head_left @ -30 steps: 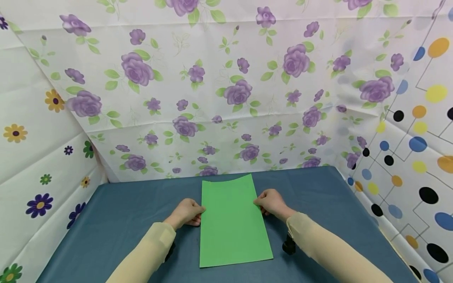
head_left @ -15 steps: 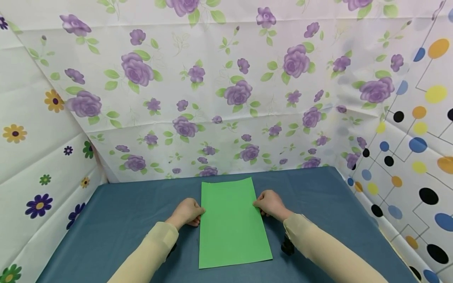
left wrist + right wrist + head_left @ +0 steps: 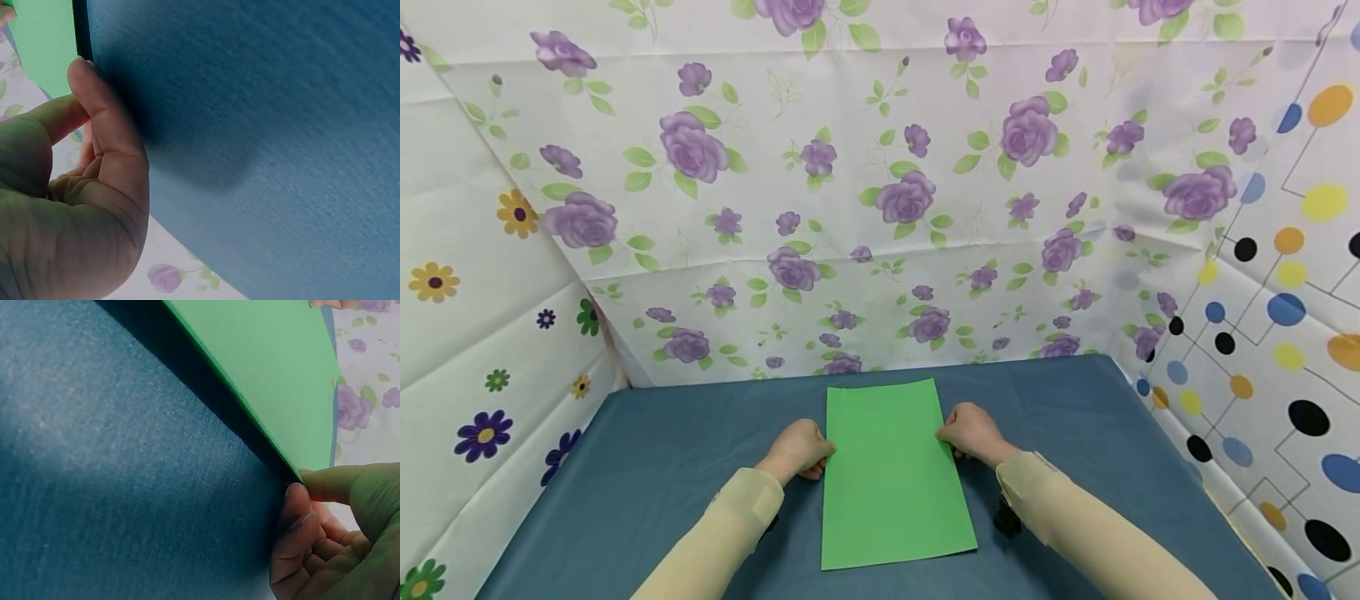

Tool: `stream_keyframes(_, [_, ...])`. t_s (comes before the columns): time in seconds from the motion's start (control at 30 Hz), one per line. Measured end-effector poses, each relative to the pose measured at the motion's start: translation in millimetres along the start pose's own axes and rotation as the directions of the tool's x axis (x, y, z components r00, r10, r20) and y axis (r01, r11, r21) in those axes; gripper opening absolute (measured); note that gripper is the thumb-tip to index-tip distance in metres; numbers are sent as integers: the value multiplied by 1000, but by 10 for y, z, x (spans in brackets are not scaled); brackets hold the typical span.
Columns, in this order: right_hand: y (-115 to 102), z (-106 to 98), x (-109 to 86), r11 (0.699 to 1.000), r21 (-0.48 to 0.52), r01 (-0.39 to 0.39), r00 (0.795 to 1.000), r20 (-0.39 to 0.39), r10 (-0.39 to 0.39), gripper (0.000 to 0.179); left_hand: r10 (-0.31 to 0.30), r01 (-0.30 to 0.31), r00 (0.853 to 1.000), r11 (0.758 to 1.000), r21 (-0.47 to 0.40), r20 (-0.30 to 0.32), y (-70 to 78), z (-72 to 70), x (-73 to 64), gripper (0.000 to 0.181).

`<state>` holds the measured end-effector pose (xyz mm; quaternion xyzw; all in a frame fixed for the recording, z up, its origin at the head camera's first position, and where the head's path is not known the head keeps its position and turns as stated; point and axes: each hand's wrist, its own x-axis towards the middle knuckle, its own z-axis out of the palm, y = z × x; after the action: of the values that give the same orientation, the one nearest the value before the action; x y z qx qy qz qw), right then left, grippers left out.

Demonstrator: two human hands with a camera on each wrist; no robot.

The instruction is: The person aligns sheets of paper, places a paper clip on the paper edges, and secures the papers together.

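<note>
A green sheet of paper (image 3: 891, 483) lies lengthwise before me, its long sides running away from me. My left hand (image 3: 797, 450) pinches its left edge between thumb and finger. On the opposite edge, my right hand (image 3: 973, 433) pinches the paper the same way. Seen from the left wrist, the left hand (image 3: 81, 169) grips the edge with its other fingers folded. In the right wrist view the paper (image 3: 275, 381) stands slightly off the cloth, a dark shadow under its edge, and the right hand (image 3: 331, 531) holds it by thumb and forefinger.
Blue cloth (image 3: 700, 442) covers the table. A curtain with purple flowers (image 3: 850, 208) hangs behind the far edge. Dotted fabric (image 3: 1285, 375) lines the right side, and daisy-patterned fabric (image 3: 482, 358) the left. A small black object (image 3: 1006, 518) shows under the right wrist.
The paper's far edge has sunk a little and straightened from a slight curve. Both hands keep their hold, while the forearms have shifted slightly inward.
</note>
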<state>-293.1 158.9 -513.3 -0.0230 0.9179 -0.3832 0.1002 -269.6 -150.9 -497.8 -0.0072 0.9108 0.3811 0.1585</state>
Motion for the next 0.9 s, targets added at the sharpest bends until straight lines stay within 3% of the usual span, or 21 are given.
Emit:
stream_keyframes(0.33, [-7,-2,2,1000,-13,-9,1000,25,9,55,-52,52,999,997,52,3,18,-13,50,31])
stream_keyframes(0.47, [-1,11,-9,1000,-11,-18,1000,12,18,44,-68,67,998,996,56,6,4,-20,60,30])
stream_keyframes(0.67, [12,24,-22,1000,12,-21,1000,-19,22,25,-23,24,1000,998,62,-8,-45,-17,43,30])
stream_keyframes(0.9, [68,16,5,997,71,-7,1000,-12,8,35,26,-26,999,1000,-5,-20,-60,-93,5,50])
